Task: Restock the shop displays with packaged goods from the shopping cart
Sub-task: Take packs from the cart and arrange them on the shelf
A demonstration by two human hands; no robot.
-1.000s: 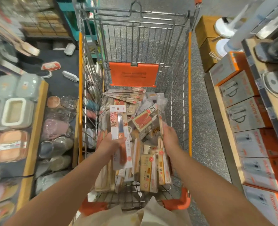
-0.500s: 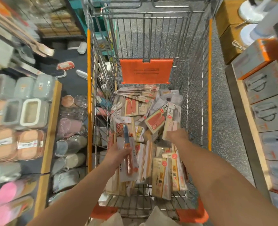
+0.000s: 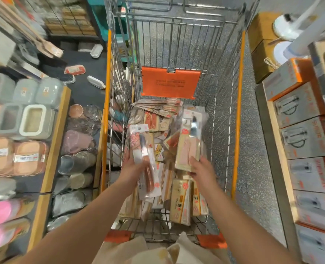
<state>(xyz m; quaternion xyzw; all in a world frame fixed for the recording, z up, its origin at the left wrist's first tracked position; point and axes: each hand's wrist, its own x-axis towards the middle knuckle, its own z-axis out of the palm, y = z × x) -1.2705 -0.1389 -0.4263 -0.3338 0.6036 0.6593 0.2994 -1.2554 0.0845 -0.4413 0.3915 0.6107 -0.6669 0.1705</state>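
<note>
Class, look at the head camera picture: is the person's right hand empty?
No: the right hand grips a flat packaged utensil, lifted above the heap of packets in the shopping cart.

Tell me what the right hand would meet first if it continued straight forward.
Probably the cart's right wire wall; the right hand, holding a packet, points forward and slightly right. Depth is unclear.

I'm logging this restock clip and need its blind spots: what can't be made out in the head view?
- Small print on the knife pack in the left hand: motion blur.
- Lower end of the second pack: covered by the right hand; its contents are blurred.
- Lower layers of packs in the cart: buried under the top ones.
- Left shelf containers: labels too small and blurred.
- Boxes on the right: cut off by the frame edge.
</note>
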